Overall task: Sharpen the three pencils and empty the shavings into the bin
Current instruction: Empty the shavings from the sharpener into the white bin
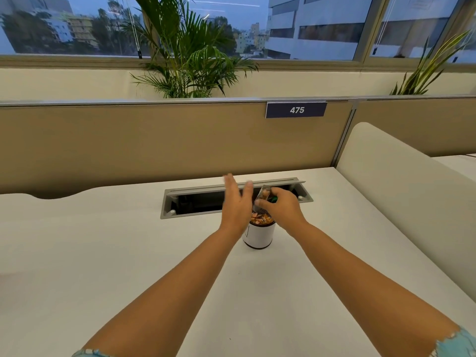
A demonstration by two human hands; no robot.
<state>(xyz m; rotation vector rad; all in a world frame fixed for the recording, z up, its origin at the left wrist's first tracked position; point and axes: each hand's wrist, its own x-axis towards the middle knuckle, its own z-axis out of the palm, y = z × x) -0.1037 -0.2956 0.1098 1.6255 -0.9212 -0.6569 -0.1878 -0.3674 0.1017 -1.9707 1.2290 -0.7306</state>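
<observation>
A small white cylindrical bin [258,234] stands on the white desk [103,253], its top filled with orange-brown pencil shavings [260,219]. My right hand [282,207] holds a clear sharpener with a green part [265,195] tilted directly over the bin's mouth. My left hand [235,202] is open and flat, fingers together and pointing away, just left of the sharpener and above the bin's left rim. No pencils are in view.
A grey cable tray opening [195,199] is set into the desk just behind the bin. A tan partition with a "475" label [296,110] stands at the back. A cream divider [401,202] bounds the desk on the right. Plants stand beyond the partition.
</observation>
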